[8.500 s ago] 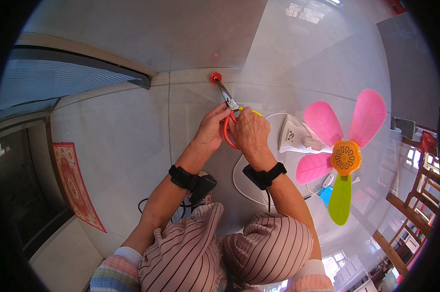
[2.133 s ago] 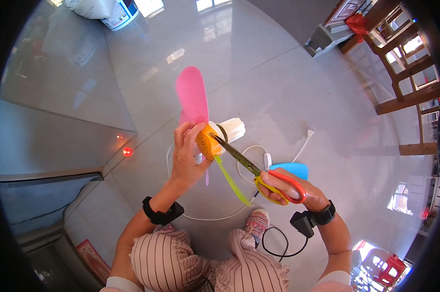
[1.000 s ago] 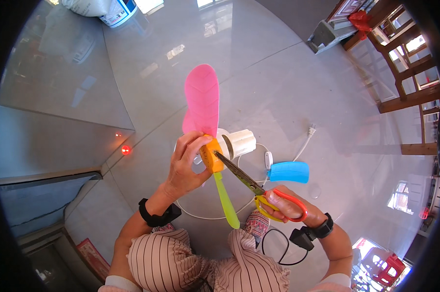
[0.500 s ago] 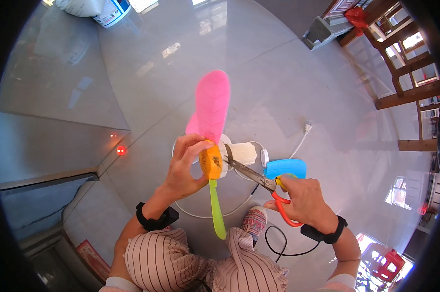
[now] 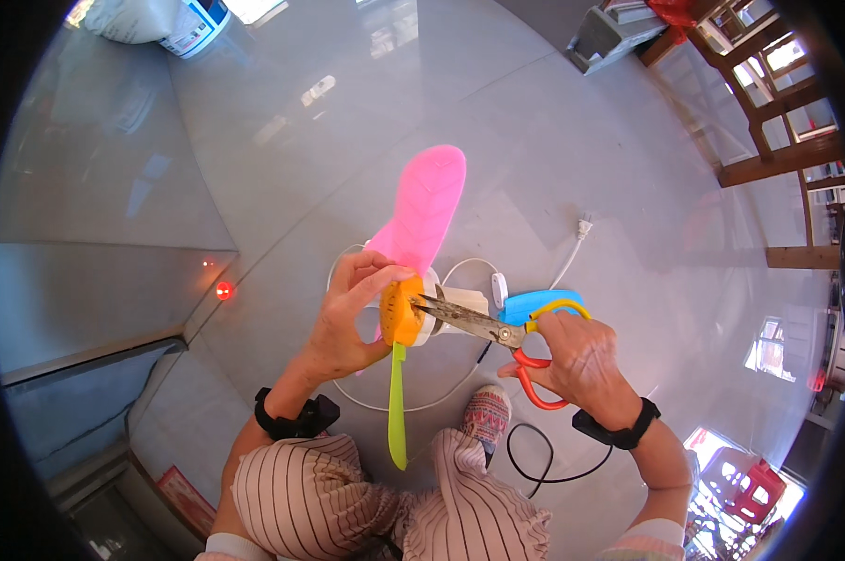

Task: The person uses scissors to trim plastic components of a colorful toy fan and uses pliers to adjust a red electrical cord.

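Crouched over the grey floor (image 5: 628, 168), a person grips a fan's orange hub (image 5: 402, 312) in the left hand (image 5: 347, 323), fingers curled round it, while the right hand (image 5: 581, 360), closed on orange-handled scissors (image 5: 497, 332), sets their tips against the hub.

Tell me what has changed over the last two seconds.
The right hand brought the scissors up until their tips reached the orange hub. The fan turned, its pink blade swinging more upright and the green blade downward. The left hand kept gripping the hub; the white cable stayed on the floor.
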The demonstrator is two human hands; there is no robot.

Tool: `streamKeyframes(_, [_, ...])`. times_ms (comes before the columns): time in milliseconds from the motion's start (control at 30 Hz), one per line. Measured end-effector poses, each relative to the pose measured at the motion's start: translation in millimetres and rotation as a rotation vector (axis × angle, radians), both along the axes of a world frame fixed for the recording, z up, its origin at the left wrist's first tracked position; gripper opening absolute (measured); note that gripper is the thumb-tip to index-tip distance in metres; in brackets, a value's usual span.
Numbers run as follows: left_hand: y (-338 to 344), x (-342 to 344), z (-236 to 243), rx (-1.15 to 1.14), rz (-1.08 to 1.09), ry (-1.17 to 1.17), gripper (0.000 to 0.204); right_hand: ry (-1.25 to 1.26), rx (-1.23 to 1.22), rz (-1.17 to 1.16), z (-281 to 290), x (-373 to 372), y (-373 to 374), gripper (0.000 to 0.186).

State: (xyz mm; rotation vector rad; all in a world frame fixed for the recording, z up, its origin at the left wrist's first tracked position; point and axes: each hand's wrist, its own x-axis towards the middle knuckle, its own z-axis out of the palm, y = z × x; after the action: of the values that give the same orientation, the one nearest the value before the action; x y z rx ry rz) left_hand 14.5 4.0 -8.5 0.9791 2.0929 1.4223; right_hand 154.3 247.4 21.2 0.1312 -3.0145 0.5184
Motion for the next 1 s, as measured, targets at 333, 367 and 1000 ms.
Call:
streamKeyframes(333, [0.0,-2.7,-1.9,-0.057,-0.042,0.069,0.067,0.053,0.093,0.05,-8.5,-4.4,7.6,0.054])
streamKeyframes(367, [0.0,-2.5,-1.9,-0.051,-0.046,0.077,0.066,0.042,0.098,0.07,-10.2,-5.8,10.3,0.053])
streamKeyframes(1000, [7.3,3.8,7.8,-0.034,0.019,0.15,0.066,-0.214,-0.064,0.112,-10.8,-2.5,10.0,0.055])
